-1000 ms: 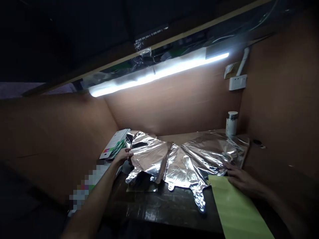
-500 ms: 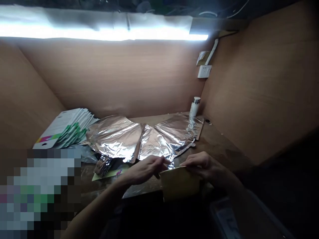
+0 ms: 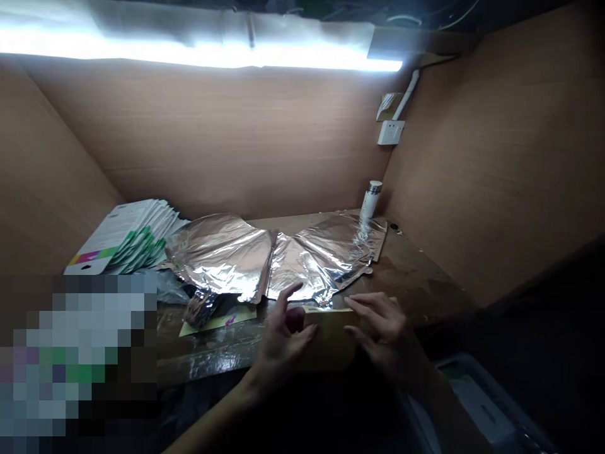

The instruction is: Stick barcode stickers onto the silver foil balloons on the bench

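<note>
Head view, logged near to far. A grey plastic tray (image 3: 477, 394) sat at lower right, partly in shadow, and a pixelated patch (image 3: 78, 359) hid the lower left corner. The left hand (image 3: 283, 340) and right hand (image 3: 382, 331) were both open, with fingers spread and no closed grip seen. Between them stood a folded yellow-green card (image 3: 328, 337), its sides against the left fingers and right fingertips; whether its lower edge met the desk (image 3: 416, 271) could not be told.

Just behind the hands lay a large creased silver foil sheet (image 3: 307, 268), its near edge almost touching the card. To the left lay a yellow-green sheet with a pink mark (image 3: 217, 321), and on it a crumpled dark foil piece (image 3: 201, 308). Further back were a stack of printed cards with green tabs (image 3: 127, 236) and a white bottle (image 3: 371, 200).

Risk assessment: with open hands, the card could slip if pressure eased on one side. Its corner could also catch the foil's near edge, creasing or tearing it. The foil's sharp creases and the low light on the desk front add to these risks.
</note>
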